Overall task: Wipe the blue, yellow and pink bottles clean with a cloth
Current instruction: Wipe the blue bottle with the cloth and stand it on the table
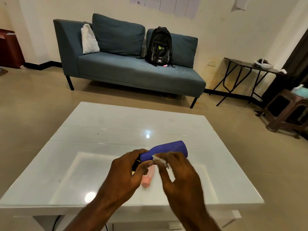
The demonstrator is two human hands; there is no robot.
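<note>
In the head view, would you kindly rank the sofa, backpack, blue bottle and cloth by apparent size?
1. Sofa
2. Backpack
3. Blue bottle, though nearer the camera
4. Cloth, mostly hidden in the right hand

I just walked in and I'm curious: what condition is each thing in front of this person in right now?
blue bottle: held off the table, lying sideways, being wiped
cloth: bunched, pressed against the blue bottle
pink bottle: lying on its side on the table
left hand: gripping the blue bottle's neck end
right hand: pinching the cloth
white table: glossy, reflecting lights
</note>
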